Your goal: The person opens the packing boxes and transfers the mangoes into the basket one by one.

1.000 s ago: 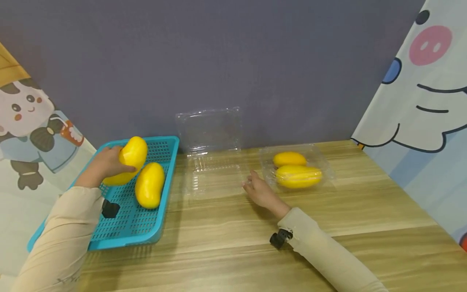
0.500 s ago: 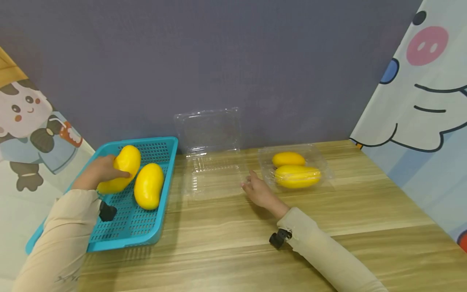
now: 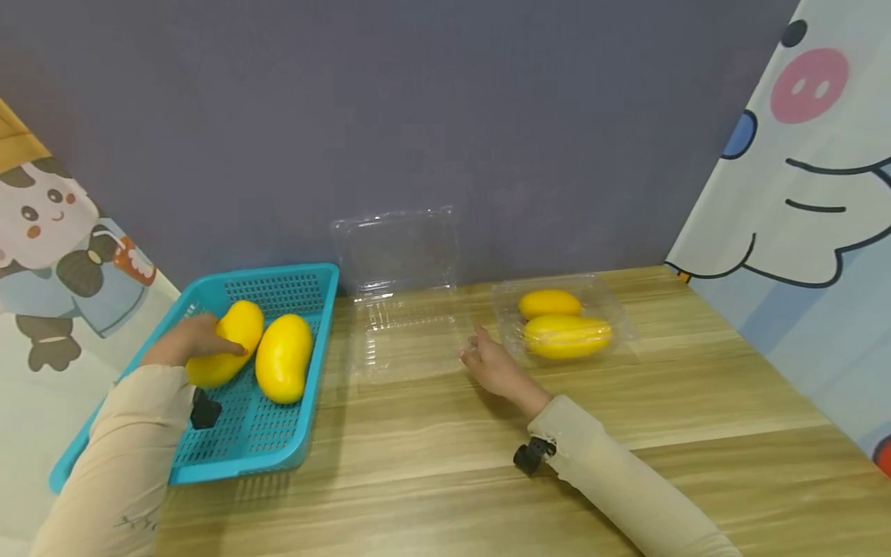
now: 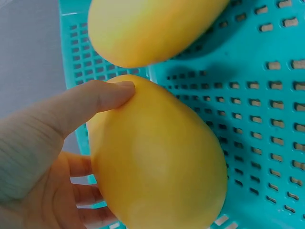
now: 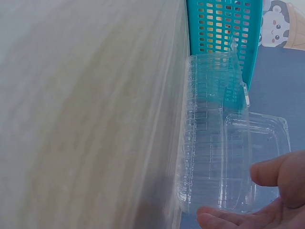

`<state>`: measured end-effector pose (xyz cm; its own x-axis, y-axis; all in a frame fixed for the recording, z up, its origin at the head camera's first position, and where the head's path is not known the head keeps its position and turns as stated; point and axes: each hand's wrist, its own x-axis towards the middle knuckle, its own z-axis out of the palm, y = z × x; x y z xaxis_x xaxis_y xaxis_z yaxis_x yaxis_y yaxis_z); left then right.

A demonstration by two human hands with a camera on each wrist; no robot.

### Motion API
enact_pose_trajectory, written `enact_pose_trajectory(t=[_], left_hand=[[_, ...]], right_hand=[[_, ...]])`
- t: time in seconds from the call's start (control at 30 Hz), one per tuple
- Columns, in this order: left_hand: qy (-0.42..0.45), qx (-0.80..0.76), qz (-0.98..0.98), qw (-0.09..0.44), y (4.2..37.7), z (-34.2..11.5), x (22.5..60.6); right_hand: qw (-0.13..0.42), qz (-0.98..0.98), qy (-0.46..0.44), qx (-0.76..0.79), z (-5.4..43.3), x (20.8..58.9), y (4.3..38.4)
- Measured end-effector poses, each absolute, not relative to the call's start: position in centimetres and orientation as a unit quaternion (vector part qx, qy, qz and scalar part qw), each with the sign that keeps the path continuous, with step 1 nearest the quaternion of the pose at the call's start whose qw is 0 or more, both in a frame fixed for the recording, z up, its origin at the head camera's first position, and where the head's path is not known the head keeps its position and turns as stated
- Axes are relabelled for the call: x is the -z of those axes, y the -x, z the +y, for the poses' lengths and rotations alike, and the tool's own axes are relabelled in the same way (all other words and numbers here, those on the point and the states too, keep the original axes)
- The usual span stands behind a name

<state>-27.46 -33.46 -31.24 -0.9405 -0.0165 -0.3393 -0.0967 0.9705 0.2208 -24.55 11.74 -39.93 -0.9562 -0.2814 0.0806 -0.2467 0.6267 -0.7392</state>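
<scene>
A yellow mango (image 3: 221,368) lies in the blue basket (image 3: 278,456), and my left hand (image 3: 186,340) grips it from the left side. In the left wrist view the thumb presses on top of this mango (image 4: 157,157) and the other fingers curl beneath its side. Right beside it in the basket rests a second mango (image 3: 284,358). My right hand (image 3: 496,365) is at the right edge of a clear plastic clamshell box (image 3: 411,348) whose lid stands raised. In the right wrist view its thumb and fingers are spread apart near the box wall, holding nothing.
Another clear box (image 3: 619,309) with two yellow mangoes (image 3: 567,336) inside stands to the right of my right hand. Behind the wooden table (image 3: 418,480) rises a grey wall (image 3: 445,116), with cartoon-printed cloths on both sides.
My left hand has lowered with the mango into the basket, next to the other mango. The right hand has stayed by the raised-lid box.
</scene>
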Motion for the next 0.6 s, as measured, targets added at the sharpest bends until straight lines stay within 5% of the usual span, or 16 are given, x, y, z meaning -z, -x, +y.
enact_pose_trajectory(t=[0.6], left_hand=[[0.034, -0.115, 0.971, 0.205, 27.44, -33.35, 31.88]], right_hand=[[0.026, 0.905, 0.139, 0.401, 11.82, 40.09, 24.26]])
